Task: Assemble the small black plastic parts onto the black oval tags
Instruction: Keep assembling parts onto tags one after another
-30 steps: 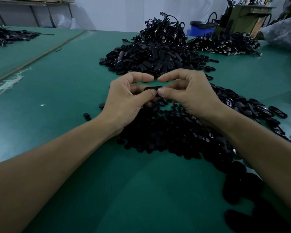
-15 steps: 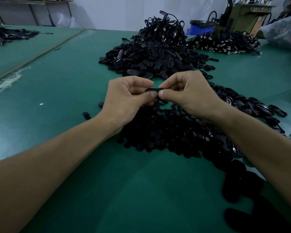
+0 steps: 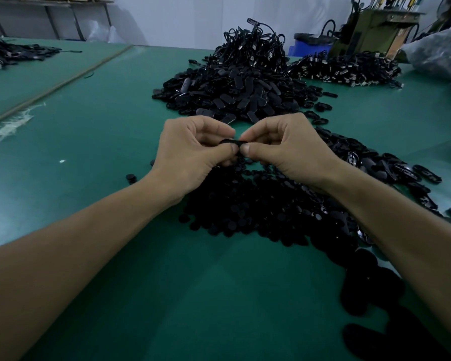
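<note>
Green worktable point(image 3: 89, 131), small round parts point(image 3: 245, 207) heaped at six o'clock. Left hand point(image 3: 190, 155) and right hand point(image 3: 289, 149) pinch one black oval tag point(image 3: 229, 141) between thumbs and forefingers (its small part hidden). Probably the press-fit step; next comes a square squeeze.

Green table point(image 3: 102, 131), heap of black oval tags point(image 3: 235, 95) far, small black parts point(image 3: 258, 212) near

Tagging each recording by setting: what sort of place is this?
Probably a small factory assembly floor: a long green worktable piled with hundreds of identical black oval tags and small black parts, with an industrial machine behind.
</note>
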`<state>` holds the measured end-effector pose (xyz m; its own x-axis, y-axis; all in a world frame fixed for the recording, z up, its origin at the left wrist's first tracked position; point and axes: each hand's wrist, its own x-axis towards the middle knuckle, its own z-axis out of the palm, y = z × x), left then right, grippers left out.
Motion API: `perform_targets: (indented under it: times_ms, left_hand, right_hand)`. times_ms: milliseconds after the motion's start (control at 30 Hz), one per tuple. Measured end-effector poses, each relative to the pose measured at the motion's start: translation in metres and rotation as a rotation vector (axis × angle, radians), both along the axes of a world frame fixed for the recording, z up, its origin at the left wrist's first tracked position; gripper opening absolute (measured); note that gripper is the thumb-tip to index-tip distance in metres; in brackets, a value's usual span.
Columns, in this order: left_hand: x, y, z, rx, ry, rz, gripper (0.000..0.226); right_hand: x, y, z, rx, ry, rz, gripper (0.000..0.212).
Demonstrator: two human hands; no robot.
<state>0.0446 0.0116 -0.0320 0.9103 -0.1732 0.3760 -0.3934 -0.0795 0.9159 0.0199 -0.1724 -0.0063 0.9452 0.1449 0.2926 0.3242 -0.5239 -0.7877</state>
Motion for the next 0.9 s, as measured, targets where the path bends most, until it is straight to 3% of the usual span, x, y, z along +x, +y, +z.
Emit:
perform_targets:
  times_ms: [200,367,767,900]
  left_hand:
    - [0.009,0.009,0.0,0.054,-0.142,0.274,0.028]
    - [0.015,0.017,0.001,0.158,-0.2,0.385,0.026]
    - [0.022,0.024,-0.003,0.336,-0.054,0.473,0.015]
    - [0.019,0.021,-0.001,0.388,-0.077,0.506,0.021]
  right_hand:
    - [0.006,-0.014,-0.01,-0.537,-0.072,-0.236,0.041]
    - [0.004,-0.014,-0.014,-0.679,0.008,-0.16,0.036]
    - [0.007,-0.017,-0.016,-0.37,0.003,-0.221,0.014]
    - [0.007,-0.013,-0.019,-0.431,0.039,-0.237,0.027]
